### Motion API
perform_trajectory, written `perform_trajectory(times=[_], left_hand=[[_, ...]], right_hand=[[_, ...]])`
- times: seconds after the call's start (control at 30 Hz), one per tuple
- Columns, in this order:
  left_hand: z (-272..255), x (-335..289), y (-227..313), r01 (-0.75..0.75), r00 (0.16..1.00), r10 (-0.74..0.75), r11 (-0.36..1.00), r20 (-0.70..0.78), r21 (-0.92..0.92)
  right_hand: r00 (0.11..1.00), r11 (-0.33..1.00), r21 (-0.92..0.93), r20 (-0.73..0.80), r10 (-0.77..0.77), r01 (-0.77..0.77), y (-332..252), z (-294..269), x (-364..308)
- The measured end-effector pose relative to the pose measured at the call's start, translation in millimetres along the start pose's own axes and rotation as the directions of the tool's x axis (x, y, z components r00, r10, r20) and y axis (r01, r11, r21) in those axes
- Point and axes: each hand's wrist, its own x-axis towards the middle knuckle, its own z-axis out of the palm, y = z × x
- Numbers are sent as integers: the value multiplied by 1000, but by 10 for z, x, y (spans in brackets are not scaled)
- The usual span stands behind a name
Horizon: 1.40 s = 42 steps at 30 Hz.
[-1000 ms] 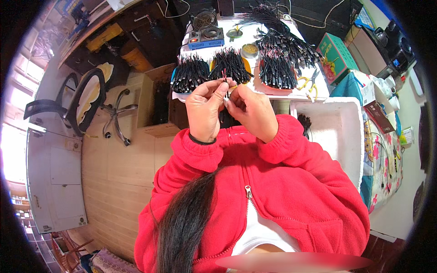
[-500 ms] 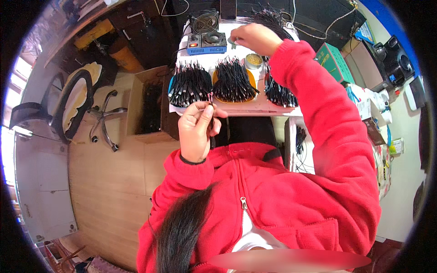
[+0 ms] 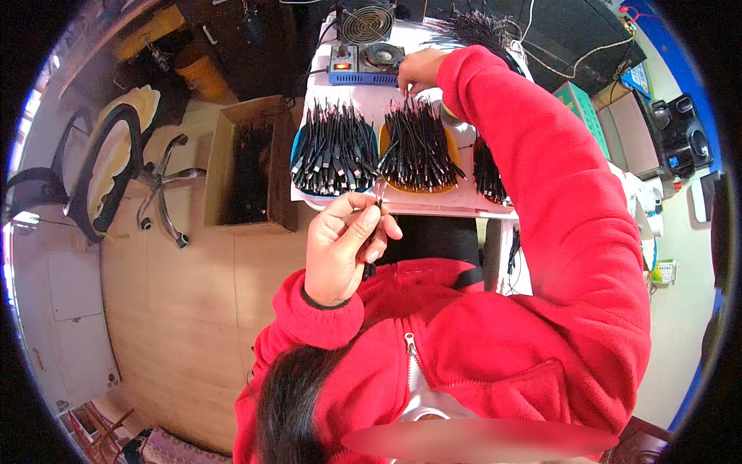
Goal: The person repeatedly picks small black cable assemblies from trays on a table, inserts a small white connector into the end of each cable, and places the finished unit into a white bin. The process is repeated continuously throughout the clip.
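Note:
My left hand (image 3: 346,246) is closed in front of the table edge, pinching a thin black cable (image 3: 380,203) whose bare wire ends point upward. The cable's lower part hangs below the fingers. Over the far end of an orange tray (image 3: 384,136) my right hand (image 3: 420,71) reaches with fingers pressed together and pointing down; what they hold, if anything, is too small to make out. Black cables (image 3: 418,151) fill that tray, their thin wire ends toward the right fingers. To its left, a blue tray (image 3: 294,143) bears more black cables (image 3: 334,151).
A blue heating unit (image 3: 363,77) with a lit switch stands left of my right hand, a fan (image 3: 366,25) behind it. A round tub (image 3: 448,116) and a third pile of cables (image 3: 488,172) show partly beside my right sleeve. A cardboard box (image 3: 212,182) sits on the floor.
My right hand has come from beside the heating unit toward the orange tray's far end, its fingers now pointing down. The view has shifted slightly; my left hand still pinches the cable.

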Motion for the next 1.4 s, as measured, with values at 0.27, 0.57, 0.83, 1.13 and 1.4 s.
perform_trajectory(times=[0.27, 0.57, 0.83, 1.13, 1.4], left_hand=[[101, 27, -42, 15, 1000, -15, 1000, -16, 20], [171, 0, -52, -9, 998, 14, 996, -54, 90], [306, -104, -98, -75, 995, 87, 977, -54, 200], [486, -339, -151, -148, 988, 153, 967, -8, 206], [669, -456, -247, -109, 991, 91, 975, 96, 195]], right_hand=[[1000, 997, -79, -29, 10, -12, 12, 19, -73], [946, 989, -34, -297, 131, -147, 128, -80, -188], [827, 991, -127, -562, -30, -51, -463, -85, -1034], [680, 762, 606, -659, 321, 228, -1718, 38, -1460], [686, -113, 736, -547, 480, 667, -2709, 220, -1988]])
